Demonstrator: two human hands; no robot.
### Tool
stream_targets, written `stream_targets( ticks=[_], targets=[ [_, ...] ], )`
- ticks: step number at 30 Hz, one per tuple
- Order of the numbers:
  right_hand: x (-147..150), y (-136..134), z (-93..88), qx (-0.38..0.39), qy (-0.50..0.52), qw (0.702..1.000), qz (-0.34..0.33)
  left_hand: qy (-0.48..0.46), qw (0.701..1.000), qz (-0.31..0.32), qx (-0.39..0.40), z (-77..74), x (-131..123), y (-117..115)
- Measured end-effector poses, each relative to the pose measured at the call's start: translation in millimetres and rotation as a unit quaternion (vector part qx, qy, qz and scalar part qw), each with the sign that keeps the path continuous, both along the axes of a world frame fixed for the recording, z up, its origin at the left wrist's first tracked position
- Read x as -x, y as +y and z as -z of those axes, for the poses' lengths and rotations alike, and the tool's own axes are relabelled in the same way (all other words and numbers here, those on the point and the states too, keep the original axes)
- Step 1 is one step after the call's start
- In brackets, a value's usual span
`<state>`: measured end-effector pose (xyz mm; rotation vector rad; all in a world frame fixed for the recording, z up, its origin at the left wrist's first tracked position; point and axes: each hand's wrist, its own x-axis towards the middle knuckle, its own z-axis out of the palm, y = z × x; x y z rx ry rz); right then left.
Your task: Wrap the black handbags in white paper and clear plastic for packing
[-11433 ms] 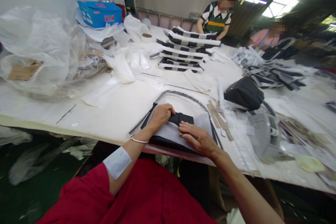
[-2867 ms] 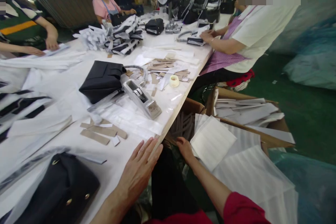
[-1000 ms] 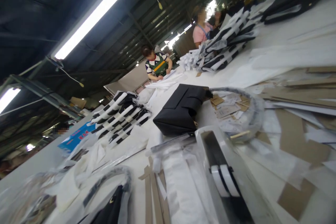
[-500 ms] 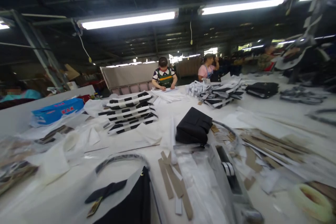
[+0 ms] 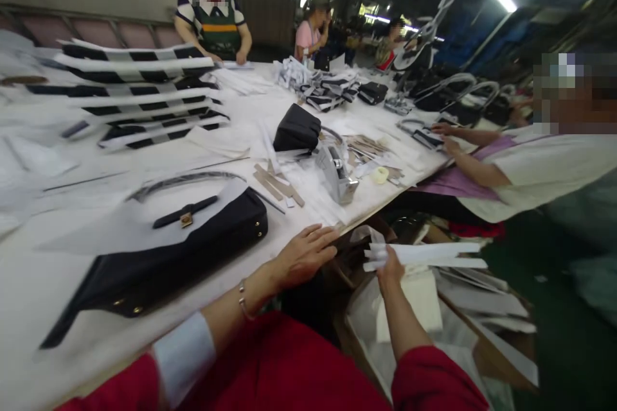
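At the table's front edge, my left hand (image 5: 304, 257) rests with its fingers stretched out, holding nothing. Off to the right and lower down, my right hand (image 5: 391, 268) is closed around several white paper strips (image 5: 443, 253). Beneath those strips is an open carton (image 5: 501, 353) with white and grey sheets in it, and a cream-coloured pad (image 5: 417, 305) lies there too. Left of my left hand, a black handbag (image 5: 187, 263) lies on its side on the table, its handle (image 5: 193, 181) wrapped and a strap with a gold buckle (image 5: 186, 219) across white paper.
A tape dispenser (image 5: 335, 173) and a black bag (image 5: 296, 130) stand mid-table, near brown card strips (image 5: 279, 185). Stacked black-and-white wrapped pieces (image 5: 154, 96) are at the left. A co-worker (image 5: 520, 167) sits close on the right; others work behind the table.
My view has swung down and to the right. Both my hands, the carton and the co-worker on the right now show. White strips are now seen in my right hand.
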<state>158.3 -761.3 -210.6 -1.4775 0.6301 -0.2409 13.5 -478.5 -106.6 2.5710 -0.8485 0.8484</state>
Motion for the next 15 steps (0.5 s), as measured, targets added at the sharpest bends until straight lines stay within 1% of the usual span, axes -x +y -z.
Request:
stream_targets(
  ticks=[1, 3, 4, 6, 8, 9, 11, 13, 15],
  targets=[
    [-4, 1, -5.0, -0.009, -0.012, 1.0, 0.018, -0.011, 1.0, -0.014, 0.005, -7.8, 11, 6],
    [-9, 5, -18.9, -0.029, -0.037, 0.999, 0.027, -0.037, 0.998, -0.05, 0.018, -23.5, 35, 21],
    [-9, 6, -27.0, -0.038, -0.05, 0.998, 0.02, -0.046, 0.996, -0.073, 0.028, -30.6, 46, 29],
    [-7, 8, -44.3, -0.052, -0.076, 0.996, -0.006, -0.046, 0.987, -0.132, 0.074, -42.6, 66, 43],
    [0, 13, -61.4, -0.06, -0.102, 0.992, -0.045, -0.011, 0.974, -0.181, 0.134, -51.3, 79, 48],
    [6, 16, -69.9, -0.062, -0.113, 0.989, -0.065, 0.018, 0.969, -0.188, 0.159, -54.6, 81, 47],
    [20, 27, -87.0, -0.065, -0.134, 0.982, -0.117, 0.09, 0.965, -0.168, 0.182, -59.1, 79, 35],
    [41, 41, -104.2, -0.073, -0.151, 0.969, -0.18, 0.168, 0.961, -0.135, 0.173, -61.2, 70, 16],
    [67, 56, -120.3, -0.092, -0.153, 0.952, -0.249, 0.235, 0.951, -0.117, 0.165, -61.3, 58, -4]
  ],
)
